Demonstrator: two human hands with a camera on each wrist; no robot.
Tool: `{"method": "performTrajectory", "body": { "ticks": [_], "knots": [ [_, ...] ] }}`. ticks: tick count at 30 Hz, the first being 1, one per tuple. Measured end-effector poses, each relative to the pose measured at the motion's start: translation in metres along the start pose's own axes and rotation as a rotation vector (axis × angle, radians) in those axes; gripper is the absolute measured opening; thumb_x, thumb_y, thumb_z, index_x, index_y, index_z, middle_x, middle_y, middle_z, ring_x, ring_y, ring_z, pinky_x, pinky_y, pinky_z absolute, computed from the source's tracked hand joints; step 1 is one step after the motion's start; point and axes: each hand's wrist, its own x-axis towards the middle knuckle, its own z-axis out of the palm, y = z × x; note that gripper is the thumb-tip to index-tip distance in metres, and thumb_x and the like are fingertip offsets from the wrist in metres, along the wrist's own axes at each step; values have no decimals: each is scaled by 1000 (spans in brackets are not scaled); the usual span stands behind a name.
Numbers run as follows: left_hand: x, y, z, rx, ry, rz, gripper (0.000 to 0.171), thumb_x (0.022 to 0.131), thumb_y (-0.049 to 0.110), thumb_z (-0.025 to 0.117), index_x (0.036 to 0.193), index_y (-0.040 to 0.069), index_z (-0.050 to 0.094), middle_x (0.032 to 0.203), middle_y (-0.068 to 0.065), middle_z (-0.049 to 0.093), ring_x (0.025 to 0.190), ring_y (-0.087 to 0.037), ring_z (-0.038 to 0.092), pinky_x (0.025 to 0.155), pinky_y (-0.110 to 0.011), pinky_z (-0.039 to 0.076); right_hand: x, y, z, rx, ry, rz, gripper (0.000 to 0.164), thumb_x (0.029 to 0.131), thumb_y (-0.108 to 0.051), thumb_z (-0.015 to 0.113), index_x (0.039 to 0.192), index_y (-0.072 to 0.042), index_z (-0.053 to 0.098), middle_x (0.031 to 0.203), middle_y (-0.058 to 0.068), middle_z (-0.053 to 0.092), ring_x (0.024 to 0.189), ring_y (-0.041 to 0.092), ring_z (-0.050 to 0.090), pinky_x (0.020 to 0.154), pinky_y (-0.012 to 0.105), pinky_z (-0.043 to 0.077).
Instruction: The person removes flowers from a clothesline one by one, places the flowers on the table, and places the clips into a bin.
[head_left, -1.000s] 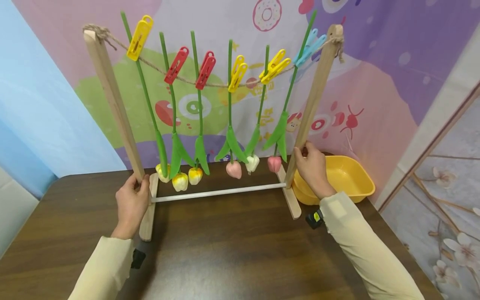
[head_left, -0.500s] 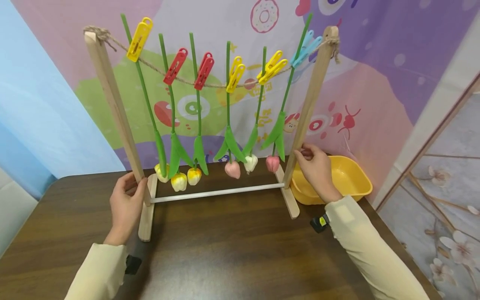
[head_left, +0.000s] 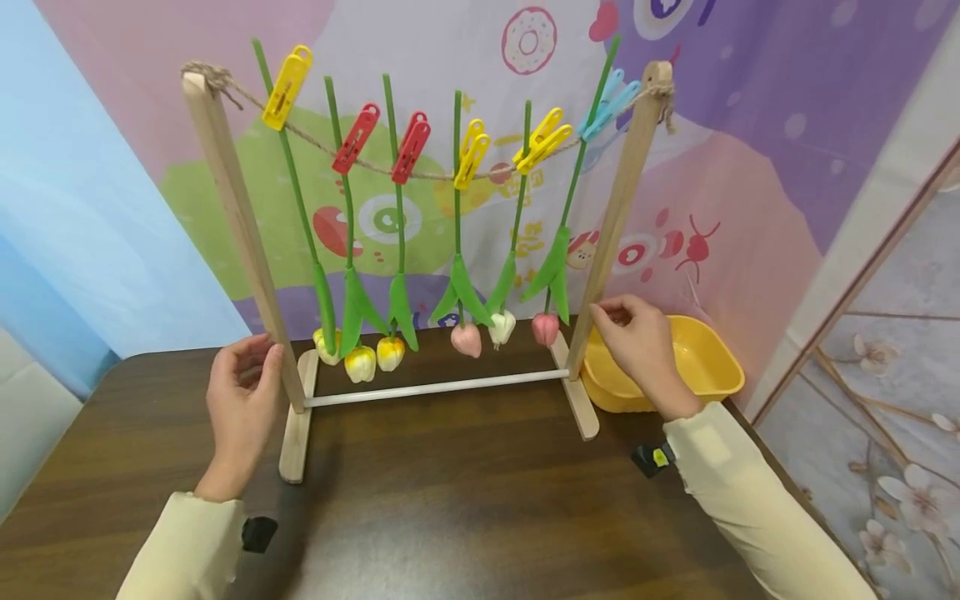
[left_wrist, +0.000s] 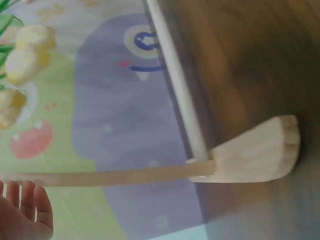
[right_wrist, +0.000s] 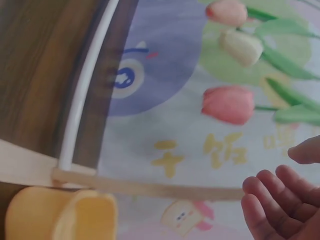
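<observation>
A wooden rack stands on the table, with a left post (head_left: 238,196), a right post (head_left: 625,183) and a white rod (head_left: 442,387) joining its feet. Along its twine (head_left: 309,137), several artificial tulips hang head down, pinned by yellow, red and blue clothespins. Yellow tulips (head_left: 361,364) hang on the left; pink tulips (head_left: 467,340) and a white tulip (head_left: 502,328) on the right. My left hand (head_left: 242,404) is just left of the left post, fingers loosely bent and holding nothing. My right hand (head_left: 637,346) has its fingertips right by the right post, with thumb and fingers apart.
A yellow plastic basin (head_left: 705,358) sits behind my right hand, close to the rack's right foot (head_left: 581,408). Behind the rack hangs a cartoon-printed cloth (head_left: 465,50). A flower-patterned panel (head_left: 885,400) borders the brown table (head_left: 450,500) on the right.
My left hand has let go of the left post and drawn away to the left. My right hand has loosened from the right post and shifted slightly right. The tulips still hang.
</observation>
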Motion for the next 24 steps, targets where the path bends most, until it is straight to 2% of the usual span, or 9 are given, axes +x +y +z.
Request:
{"method": "performTrajectory", "body": {
  "ticks": [4,6,13,18,24],
  "knots": [
    [4,-8,2,-6,-17,8,25,91,7,58,111,-8,58,91,21,52,81,7,51,72,-8,40,-3,-14,-2,-10,-29,-61,27,89,-28,61,88,-3,70,81,13,69,72,23,60,67,32,46],
    [6,-5,3,-11,-38,12,24,92,10,57,111,-5,59,90,22,52,81,5,51,71,-9,40,-4,-22,-3,-7,-55,-89,27,88,-28,62,86,-3,70,79,12,69,71,22,60,67,32,46],
    [15,22,4,-87,-91,89,24,95,14,53,109,-5,58,90,19,53,84,3,51,73,-12,40,-11,-58,-5,59,-149,-144,22,87,-28,64,88,-7,70,75,7,70,67,16,60,66,29,46],
    [23,45,8,-134,-107,165,24,95,13,53,108,-7,57,92,17,54,85,2,52,75,-13,41,-12,-92,-6,144,-224,-184,18,88,-29,64,91,-12,68,64,5,66,55,13,60,61,26,47],
    [38,66,13,-181,-134,187,29,96,17,52,111,-7,56,95,13,55,88,0,54,78,-15,41,-13,-134,-6,180,-242,-316,16,88,-25,64,94,-10,69,80,2,69,66,11,59,62,26,48]
  ]
}}
